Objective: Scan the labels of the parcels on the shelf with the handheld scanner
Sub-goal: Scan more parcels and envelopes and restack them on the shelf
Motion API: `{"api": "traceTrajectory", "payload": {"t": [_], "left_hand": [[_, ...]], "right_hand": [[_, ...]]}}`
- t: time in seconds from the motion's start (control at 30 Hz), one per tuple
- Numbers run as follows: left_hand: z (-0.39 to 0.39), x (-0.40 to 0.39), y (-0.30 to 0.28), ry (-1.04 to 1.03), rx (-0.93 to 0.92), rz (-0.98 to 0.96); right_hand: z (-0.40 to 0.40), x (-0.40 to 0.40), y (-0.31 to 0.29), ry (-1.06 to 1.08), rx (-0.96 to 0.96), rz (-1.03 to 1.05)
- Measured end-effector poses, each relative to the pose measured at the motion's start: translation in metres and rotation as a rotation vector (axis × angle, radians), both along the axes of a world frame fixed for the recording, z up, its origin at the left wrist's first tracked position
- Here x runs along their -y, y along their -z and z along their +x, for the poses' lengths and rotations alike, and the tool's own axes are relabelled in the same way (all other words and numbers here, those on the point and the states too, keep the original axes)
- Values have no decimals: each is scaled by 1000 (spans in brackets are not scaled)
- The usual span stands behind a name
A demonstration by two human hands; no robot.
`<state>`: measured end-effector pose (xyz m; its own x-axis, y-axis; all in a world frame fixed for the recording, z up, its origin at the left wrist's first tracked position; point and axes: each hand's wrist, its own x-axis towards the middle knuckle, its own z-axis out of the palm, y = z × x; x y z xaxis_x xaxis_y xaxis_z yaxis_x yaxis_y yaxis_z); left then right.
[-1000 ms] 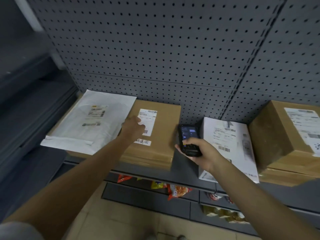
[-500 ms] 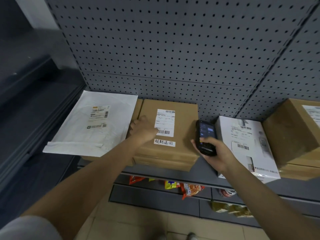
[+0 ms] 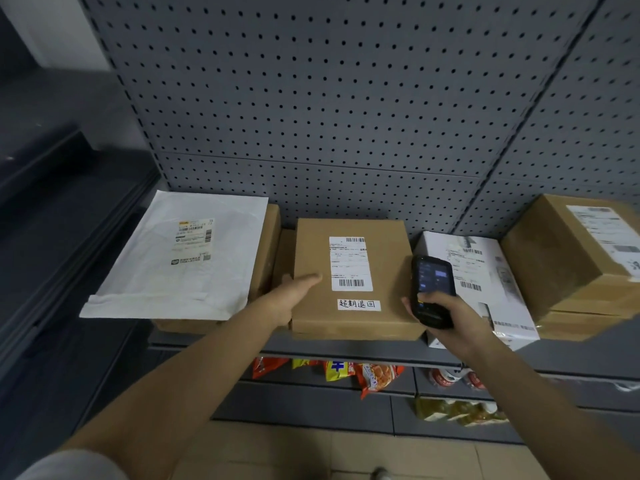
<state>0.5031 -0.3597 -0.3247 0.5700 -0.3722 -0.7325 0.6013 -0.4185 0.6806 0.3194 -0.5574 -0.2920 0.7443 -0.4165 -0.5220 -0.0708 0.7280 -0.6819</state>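
Note:
A brown cardboard parcel (image 3: 384, 271) lies in the middle of the grey shelf (image 3: 346, 349), its white barcode label (image 3: 350, 263) facing up above a small handwritten sticker (image 3: 358, 304). My left hand (image 3: 289, 294) grips the parcel's left edge, thumb across its top. My right hand (image 3: 446, 315) holds the black handheld scanner (image 3: 433, 289) just right of that parcel, screen lit and facing me. A white mailer bag (image 3: 180, 261) lies at the left on another brown box. A white box (image 3: 481, 282) and a large brown box (image 3: 581, 258) stand to the right, both labelled.
A grey pegboard wall (image 3: 329, 98) backs the shelf. Snack packets (image 3: 367, 374) hang on the lower shelf below. A dark shelving unit (image 3: 62, 220) runs along the left. Tan floor tiles (image 3: 311, 452) show at the bottom.
My left hand slid from on top of the label to the parcel's left edge, which uncovers the label. My view shifted left, so the parcels and scanner now sit further right.

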Motion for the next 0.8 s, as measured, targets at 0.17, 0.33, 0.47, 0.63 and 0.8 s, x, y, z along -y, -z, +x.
{"api": "traceTrajectory", "payload": {"t": [0.17,0.33,0.47,0.63,0.8], "left_hand": [[-7,-19,-1,26,-241,-47],[-17,-29,3,50,-323,-82],[-20,-33,-8,94,-290,-114],[-41,-37,-26,91,-186,-229],[-72,-29,-55,69,-16,-327]], "right_hand": [[-8,-8,6,11,3,-66],[-20,-11,8,1,8,-90],[-29,-11,7,-1,-5,-121],[-47,-11,-7,30,55,-103],[-79,-18,-48,72,132,-288]]}}
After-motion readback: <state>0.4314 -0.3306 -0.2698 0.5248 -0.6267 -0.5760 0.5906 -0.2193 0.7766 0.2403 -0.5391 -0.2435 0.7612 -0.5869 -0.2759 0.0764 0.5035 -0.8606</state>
